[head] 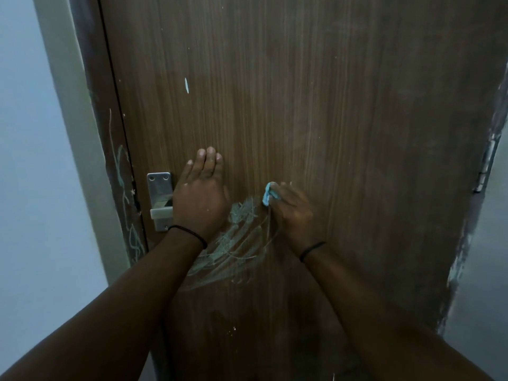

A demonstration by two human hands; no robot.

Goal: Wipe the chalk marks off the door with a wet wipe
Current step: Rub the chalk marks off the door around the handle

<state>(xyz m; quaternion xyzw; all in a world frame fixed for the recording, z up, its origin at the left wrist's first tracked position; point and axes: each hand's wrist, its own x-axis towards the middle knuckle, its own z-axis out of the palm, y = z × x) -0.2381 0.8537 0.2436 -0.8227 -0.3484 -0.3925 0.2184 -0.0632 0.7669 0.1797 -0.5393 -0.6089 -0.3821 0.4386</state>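
Brown door (302, 105), left hand (202, 193) flat, right hand (294, 213) gripping wet wipe (268, 195) beside chalk marks (236, 237)

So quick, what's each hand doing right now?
Left hand: open, fingers flat against the door.
Right hand: closed around the wet wipe, at the chalk marks.

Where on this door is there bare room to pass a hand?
The door is bare above both hands and rightward to the hinge. It is crowded between the left hand, the right hand with its wipe, and the chalk marks; the handle blocks left.
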